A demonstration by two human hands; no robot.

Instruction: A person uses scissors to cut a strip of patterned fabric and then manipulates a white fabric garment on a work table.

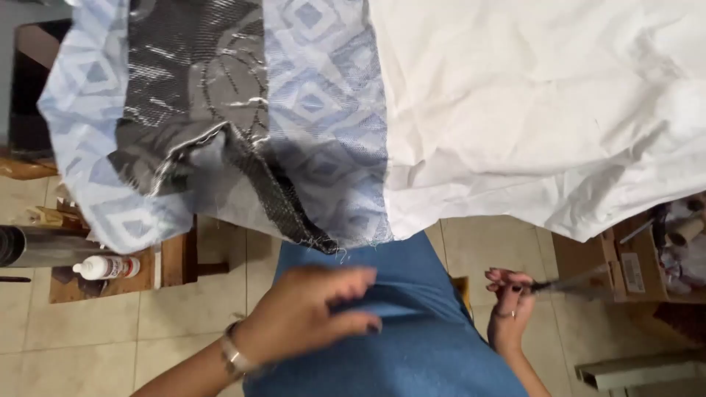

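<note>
Fingers (346, 283) of the left hand (309, 312) are bent and closed together, pinching a fold of blue cloth (390, 345) between thumb and fingertips; the nails are dark. A metal bracelet (234, 356) sits on that wrist. The right hand (510, 312) is near the right edge of the blue cloth, not touching it, with its fingers curled shut around a thin dark tool (570, 283) that points away to the right. The tool is blurred, so I cannot tell what kind it is. A ring shows on one finger of that hand.

The blue cloth is plain, mid-blue, with a fine woven look. It lies low in the middle of the view, running from under the hanging fabric down to the bottom edge, and it is creased where the left hand grips it.

Above the hands, a desk is covered with layered fabric that hangs over its near edge. At the left lies a pale blue piece with a diamond pattern (323, 110), and on it a dark grey shiny piece (191, 81) with frayed threads at its lower corner. A white sheet (529, 103), wrinkled, covers the right part.

Below is a tiled floor (81, 345). At the left edge, a white bottle (107, 267) with a red band lies on a wooden board. A cardboard box (632, 268) stands at the right.
</note>
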